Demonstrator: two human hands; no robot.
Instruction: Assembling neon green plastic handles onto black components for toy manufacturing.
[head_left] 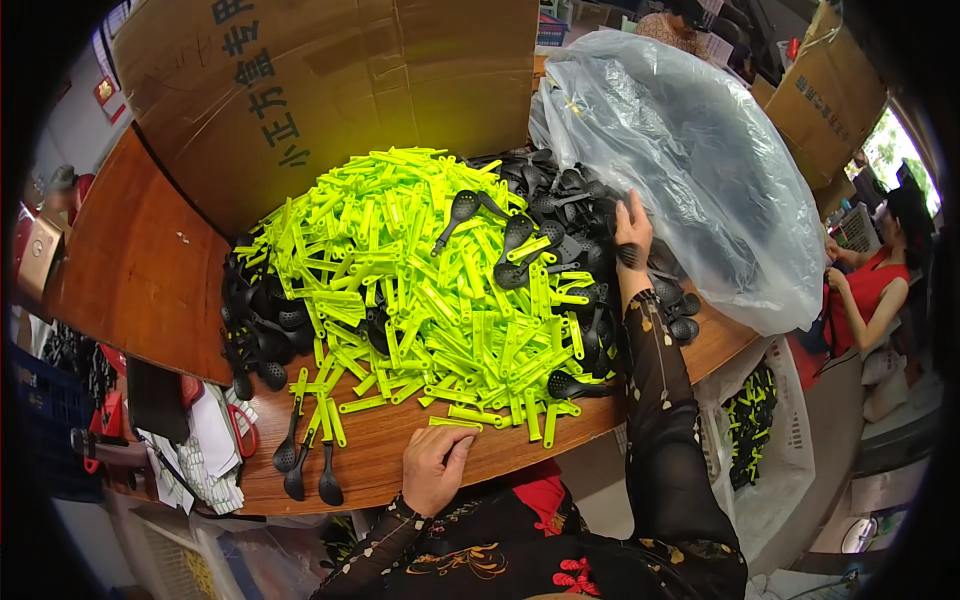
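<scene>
A large heap of yellow-green plastic handles (pixel 400 250) covers the middle of the table, with black kitchen spoon and ladle heads (pixel 580 225) piled to its right. My right hand (pixel 634 228) reaches over that black pile, its fingers closed on a black slotted spoon head (pixel 630 257) that shows below the palm. Near the front edge, my left hand (pixel 436 468) is closed, with a yellow-green handle (pixel 455 422) at its fingertips. To its left lie a few black spoons (pixel 329 478) fitted with yellow-green handles.
Brown cardboard (pixel 330 90) stands behind the heap. A clear plastic bag (pixel 690 170) bulges at the right. A lined basket (pixel 790 450) of fitted utensils stands below. Red scissors (pixel 242 430) and papers lie at the left. A person in red (pixel 880 285) sits at far right.
</scene>
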